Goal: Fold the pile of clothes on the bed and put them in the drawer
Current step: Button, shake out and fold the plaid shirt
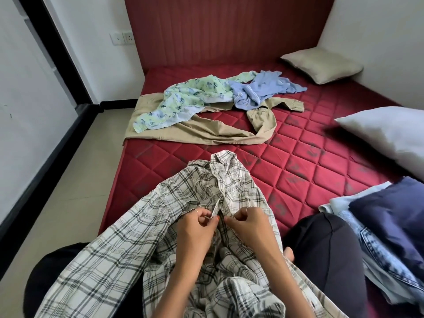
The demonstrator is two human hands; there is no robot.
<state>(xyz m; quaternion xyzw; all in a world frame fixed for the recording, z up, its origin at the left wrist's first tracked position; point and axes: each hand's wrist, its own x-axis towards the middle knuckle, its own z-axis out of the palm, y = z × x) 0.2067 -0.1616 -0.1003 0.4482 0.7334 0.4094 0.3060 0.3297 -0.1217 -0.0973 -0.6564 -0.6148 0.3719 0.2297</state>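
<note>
Nearest the camera, at the bottom centre of the frame, a plaid shirt (142,226) lies spread over the person's lap and onto the near edge of the bed (298,171), collar pointing toward the top of the frame. Both hands work at its front opening: the left hand (197,228) pinches the edge of the placket, and the right hand (250,226) pinches the facing edge just beside it, so the person seems to be buttoning or lining up the front before folding. At the lower right of the frame sits a stack of folded clothes (390,226), with a dark navy piece on top and denim below, which suggests that part of the pile is already done. In the upper middle of the frame the unfolded clothes lie on the red quilted mattress: a floral garment (181,102) and a light blue garment (259,90) crumpled together on top of a spread beige garment (206,131). No drawer is in view, so nothing appears to be put away yet. By this judgement the task is somewhere around the middle: one shirt in hand, at least three pieces unfolded, and the whole stack yet to go into the drawer.
</note>
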